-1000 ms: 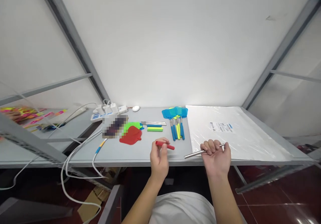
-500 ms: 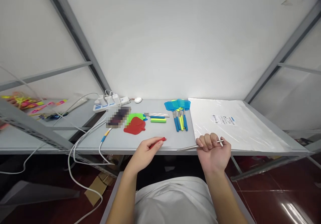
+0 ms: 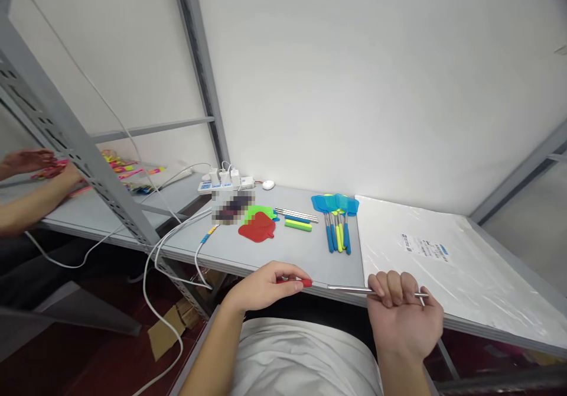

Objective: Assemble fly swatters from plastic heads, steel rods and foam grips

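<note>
My left hand [image 3: 270, 288] is closed around a red handle sleeve [image 3: 305, 282], whose right end sticks out past the fingertips. In my right hand [image 3: 401, 310], curled fingers grip a thin metal rod [image 3: 348, 289]. The rod points left at the sleeve, with a small gap between them. Beyond my hands on the shelf lie a red fly swatter head [image 3: 257, 228] and a green swatter head [image 3: 259, 211] partly under it. To their right are several metal rods [image 3: 297, 213], a yellow-green handle sleeve [image 3: 298, 225] and a blue one [image 3: 296, 218].
Assembled fly swatters [image 3: 336, 204] with blue and yellow handles lie in a bunch. A white plastic-wrapped package [image 3: 398, 224] covers the right side. A power strip [image 3: 221, 184] and white cables [image 3: 153, 254] are at left. Past the metal post, another person's arms [image 3: 39, 198] reach over colourful items.
The view has turned left, bringing another person's arms into sight. My hands have brought the red sleeve and the rod closer together and nearly in line.
</note>
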`<state>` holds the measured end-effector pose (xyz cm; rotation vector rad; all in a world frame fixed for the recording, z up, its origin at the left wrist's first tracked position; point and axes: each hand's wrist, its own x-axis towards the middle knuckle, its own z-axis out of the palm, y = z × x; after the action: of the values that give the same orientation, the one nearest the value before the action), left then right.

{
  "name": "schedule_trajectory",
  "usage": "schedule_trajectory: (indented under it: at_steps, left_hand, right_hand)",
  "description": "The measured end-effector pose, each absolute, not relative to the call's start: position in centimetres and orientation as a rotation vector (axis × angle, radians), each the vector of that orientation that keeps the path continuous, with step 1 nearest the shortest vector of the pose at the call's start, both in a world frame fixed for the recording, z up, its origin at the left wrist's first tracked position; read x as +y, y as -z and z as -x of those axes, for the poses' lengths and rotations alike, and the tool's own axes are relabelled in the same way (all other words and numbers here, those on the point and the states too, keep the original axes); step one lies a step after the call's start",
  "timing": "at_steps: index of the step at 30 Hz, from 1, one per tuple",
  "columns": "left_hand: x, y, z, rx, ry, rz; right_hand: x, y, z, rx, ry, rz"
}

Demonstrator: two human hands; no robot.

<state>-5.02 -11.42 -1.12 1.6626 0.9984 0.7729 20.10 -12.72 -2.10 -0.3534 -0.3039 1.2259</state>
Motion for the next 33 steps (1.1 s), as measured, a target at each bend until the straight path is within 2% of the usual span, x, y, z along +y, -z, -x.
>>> schedule_trajectory:
  at_steps: [2,6,9,12,16,22,33]
  left_hand:
    - [-11.5,1.9,5.8,0.964,-0.851,-1.555]
    - [-10.6,5.0,6.0,0.931,-1.357,-1.116]
    - [-9.4,6.9,5.0,1.075,-1.617,-1.036]
    - [-8.7,7.4,4.3,1.258,-1.506,-1.361]
    - [-8.6,6.7,4.2,1.233,-1.222,-1.651]
    - [-8.8,7.2,4.5,1.206,-1.318,-1.663]
    - [-9.2,6.9,4.0,1.211,-1.286,-1.659]
  right_hand:
    - [-12.7,2.5,-20.0,-0.309,-1.202,0.376]
    - [-11.4,3.0,-19.9,-0.351,-1.161,0.459]
    - [-9.2,2.3,-19.1,-0.446,-1.123,0.482]
    - [-7.0,0.5,-17.0,-0.481,-1.127,0.457]
    - [-5.6,-2.2,-14.0,-0.544,-1.177,0.421]
    - [-5.8,-2.7,-13.1,-0.63,-1.137,0.442]
    - [-6.1,-1.4,-13.1,-0.606,-1.181,0.45]
